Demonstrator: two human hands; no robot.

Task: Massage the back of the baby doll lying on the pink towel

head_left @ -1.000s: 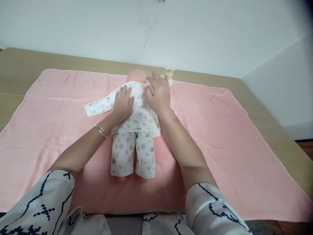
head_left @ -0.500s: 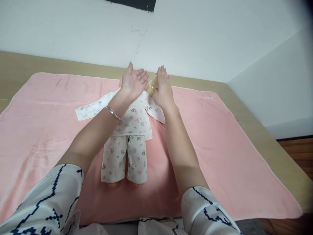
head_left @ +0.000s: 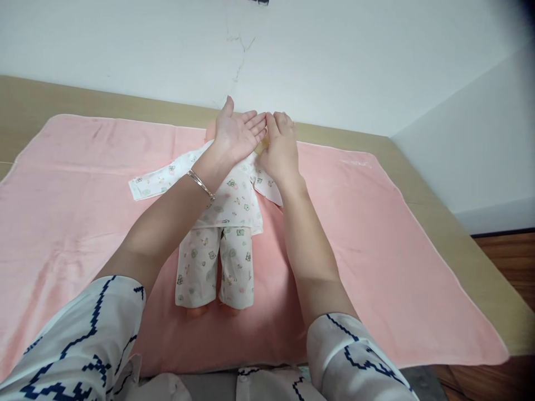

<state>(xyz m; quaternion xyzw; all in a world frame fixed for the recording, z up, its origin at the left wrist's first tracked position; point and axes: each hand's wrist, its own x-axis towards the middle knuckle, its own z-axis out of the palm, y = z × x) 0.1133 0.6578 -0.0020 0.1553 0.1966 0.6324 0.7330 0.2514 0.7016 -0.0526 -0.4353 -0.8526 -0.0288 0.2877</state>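
A doll in white printed pajamas (head_left: 236, 206) lies on its back on a pink blanket (head_left: 355, 250). Its feet (head_left: 229, 311) show below the trouser legs, and its head is mostly hidden behind my hands. Over the doll's upper chest my left hand (head_left: 240, 133) is held palm up, fingers spread, nothing visible on it. Right beside it my right hand (head_left: 282, 145) curls around a yellowish translucent bottle (head_left: 264, 145). Most of that bottle is covered by my fingers. The fingertips of both hands are close together.
The blanket covers a pale wooden tabletop (head_left: 451, 234) with its back edge against a white wall (head_left: 146, 50). One doll sleeve (head_left: 152, 184) stretches out to the left. Brown wooden floor (head_left: 505, 262) shows at the right.
My left hand has moved slightly right, closer to my right hand. The right fingers have bent forward over the bottle, which now shows less. The view has tilted down a little.
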